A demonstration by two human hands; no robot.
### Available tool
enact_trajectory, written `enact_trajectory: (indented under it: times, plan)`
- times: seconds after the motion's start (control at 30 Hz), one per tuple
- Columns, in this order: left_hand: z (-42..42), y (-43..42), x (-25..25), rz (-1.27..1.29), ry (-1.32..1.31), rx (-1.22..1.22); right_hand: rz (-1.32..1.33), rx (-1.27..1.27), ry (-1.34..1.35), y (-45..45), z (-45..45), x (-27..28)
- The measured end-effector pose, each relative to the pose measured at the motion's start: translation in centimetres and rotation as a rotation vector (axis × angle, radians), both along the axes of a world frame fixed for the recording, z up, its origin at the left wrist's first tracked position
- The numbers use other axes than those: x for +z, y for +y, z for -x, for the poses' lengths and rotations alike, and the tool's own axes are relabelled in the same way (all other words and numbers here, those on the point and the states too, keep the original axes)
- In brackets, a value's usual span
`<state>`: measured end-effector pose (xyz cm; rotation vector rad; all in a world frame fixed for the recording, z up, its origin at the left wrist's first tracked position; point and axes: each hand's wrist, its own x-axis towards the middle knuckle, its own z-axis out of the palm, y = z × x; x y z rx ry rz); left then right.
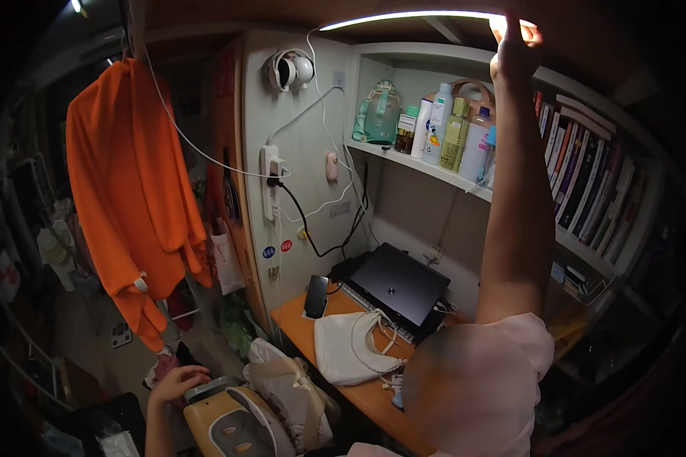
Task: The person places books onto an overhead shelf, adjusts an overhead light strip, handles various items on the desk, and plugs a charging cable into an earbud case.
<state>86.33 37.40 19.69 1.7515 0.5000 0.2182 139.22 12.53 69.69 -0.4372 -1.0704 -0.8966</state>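
Note:
My right arm reaches straight up, and my right hand is at the right end of a lit LED light bar under the overhead board. Its fingers are closed around that end, partly lost in the glare. Low on the left, my left hand lies with fingers stretched out by the top of a tan and grey padded chair back, which looks like a massage cushion. A white cable hangs from the left end of the light bar.
An orange desk holds a laptop, a phone and a white handbag. Bottles and books fill the shelves. A power strip with cables is on the side panel. An orange garment hangs left.

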Motion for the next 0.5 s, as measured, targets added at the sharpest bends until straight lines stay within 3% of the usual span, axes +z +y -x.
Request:
enact_trajectory:
  times: [0.2,0.27,0.37,0.5]
  plan:
    - [-2.1,-0.8,0.7,0.015,0.046,-0.014,-0.002,0.061,0.042,1.5,-1.2,-0.5]
    - [-3.0,-0.1,1.8,-0.140,0.140,-0.134,-0.019,0.076,0.043,1.5,-1.4,0.0]
    - [-7.0,1.2,7.5,-0.280,0.002,-0.258,-0.052,0.111,0.051,1.6,-1.4,0.2]
    - [-16.3,1.2,18.8,-0.369,-0.420,-0.265,-0.111,0.159,0.047,1.2,-0.9,1.5]
